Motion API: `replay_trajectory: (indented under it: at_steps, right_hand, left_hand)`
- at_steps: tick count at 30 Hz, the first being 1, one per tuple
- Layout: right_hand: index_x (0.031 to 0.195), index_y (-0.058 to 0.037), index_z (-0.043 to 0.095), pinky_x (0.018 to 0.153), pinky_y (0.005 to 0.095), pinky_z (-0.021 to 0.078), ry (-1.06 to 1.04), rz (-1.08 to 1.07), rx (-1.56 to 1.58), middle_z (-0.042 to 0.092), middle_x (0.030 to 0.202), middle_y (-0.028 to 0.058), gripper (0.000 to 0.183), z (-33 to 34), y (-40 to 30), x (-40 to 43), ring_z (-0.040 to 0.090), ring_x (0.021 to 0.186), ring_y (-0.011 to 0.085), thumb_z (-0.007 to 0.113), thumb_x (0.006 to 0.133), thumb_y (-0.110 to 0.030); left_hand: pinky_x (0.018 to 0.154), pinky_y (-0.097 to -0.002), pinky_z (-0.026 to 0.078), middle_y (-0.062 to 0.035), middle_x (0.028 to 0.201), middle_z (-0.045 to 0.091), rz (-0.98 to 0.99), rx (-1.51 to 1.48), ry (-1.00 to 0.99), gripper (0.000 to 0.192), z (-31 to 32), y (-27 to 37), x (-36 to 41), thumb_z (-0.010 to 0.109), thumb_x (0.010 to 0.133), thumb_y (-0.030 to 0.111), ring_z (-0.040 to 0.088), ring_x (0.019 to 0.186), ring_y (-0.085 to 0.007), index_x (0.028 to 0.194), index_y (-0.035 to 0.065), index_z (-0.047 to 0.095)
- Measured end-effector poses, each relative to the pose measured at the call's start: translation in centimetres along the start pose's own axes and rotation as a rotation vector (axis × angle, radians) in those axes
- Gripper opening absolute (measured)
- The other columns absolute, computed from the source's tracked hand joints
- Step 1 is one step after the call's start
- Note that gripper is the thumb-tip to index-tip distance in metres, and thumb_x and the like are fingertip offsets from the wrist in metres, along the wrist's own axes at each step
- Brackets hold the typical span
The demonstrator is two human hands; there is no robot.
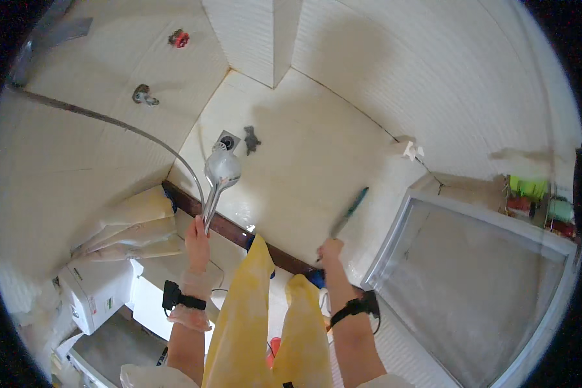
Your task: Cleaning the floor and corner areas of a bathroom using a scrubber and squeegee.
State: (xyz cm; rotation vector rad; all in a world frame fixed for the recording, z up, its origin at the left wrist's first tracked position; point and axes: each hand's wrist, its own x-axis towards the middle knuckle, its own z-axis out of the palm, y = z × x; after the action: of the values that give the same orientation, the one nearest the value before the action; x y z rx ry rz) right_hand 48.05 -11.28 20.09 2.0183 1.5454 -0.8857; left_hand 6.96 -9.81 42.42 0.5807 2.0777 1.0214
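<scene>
My left hand [198, 240] grips the handle of a chrome shower head [222, 169], whose round head hangs over the pale shower floor [300, 179] near a square floor drain [231, 140]. A metal hose [126, 127] runs from the upper left down to its handle. In my right hand [331, 250] is a long, thin tool [350, 211] with a greenish, brush-like far end, tilted up and to the right over the floor. Whether the tool touches the floor I cannot tell. A small dark grey object [251, 139] lies beside the drain.
A dark brown sill [233, 235] crosses in front of my yellow-clad legs [240, 320]. At right stands a framed translucent panel [475, 291]. A gathered curtain [140, 228] and a white box [99, 291] are at left. A tap [145, 95] and red-handled valve [179, 39] jut from the wall.
</scene>
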Motion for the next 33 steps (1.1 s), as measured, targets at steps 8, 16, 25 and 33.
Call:
replay_trajectory:
  at_steps: [8, 16, 25, 33]
  right_hand:
    - [0.076, -0.0041, 0.061, 0.044, 0.0325, 0.0427, 0.174, -0.115, 0.707, 0.059, 0.062, 0.0093, 0.012, 1.0, -25.8, -5.7, 0.060, 0.062, 0.0203, 0.056, 0.075, -0.016]
    - [0.104, -0.0015, 0.054, 0.032, 0.0267, 0.0297, 0.437, -0.650, 0.505, 0.047, 0.055, 0.0054, 0.026, -1.4, -26.4, -6.5, 0.045, 0.041, 0.0167, 0.047, 0.080, -0.008]
    - [0.125, -0.0055, 0.043, 0.047, 0.0343, 0.0438, 0.145, -0.380, 0.536, 0.057, 0.064, 0.0128, 0.042, -10.2, -17.2, -16.5, 0.053, 0.049, 0.0210, 0.050, 0.084, -0.015]
    - [0.124, -0.0046, 0.043, 0.061, 0.0449, 0.0472, 0.050, -0.401, 0.197, 0.060, 0.077, 0.0215, 0.044, -11.0, -20.0, -14.2, 0.059, 0.069, 0.0357, 0.049, 0.080, -0.007]
  left_hand:
    - [0.047, -0.0295, 0.034, -0.0026, 0.055, 0.043, -0.100, 0.056, 0.141, 0.043, -5.4, -1.4, 0.2, 0.037, 0.094, 0.038, 0.043, 0.051, -0.0121, 0.079, 0.0015, 0.055]
    - [0.046, -0.0281, 0.034, -0.0009, 0.053, 0.042, -0.125, -0.080, 0.157, 0.045, -4.8, -0.7, 0.2, 0.038, 0.093, 0.039, 0.042, 0.050, -0.0095, 0.068, 0.0037, 0.051]
    - [0.047, -0.0258, 0.034, 0.0008, 0.059, 0.046, -0.166, -0.171, 0.164, 0.041, -5.6, -1.0, 0.0, 0.040, 0.093, 0.039, 0.044, 0.054, -0.0090, 0.087, 0.0034, 0.059]
    - [0.048, -0.0273, 0.035, -0.0013, 0.059, 0.047, -0.140, 0.080, 0.071, 0.044, -6.6, -0.4, 0.3, 0.039, 0.093, 0.040, 0.044, 0.053, -0.0106, 0.086, 0.0010, 0.058]
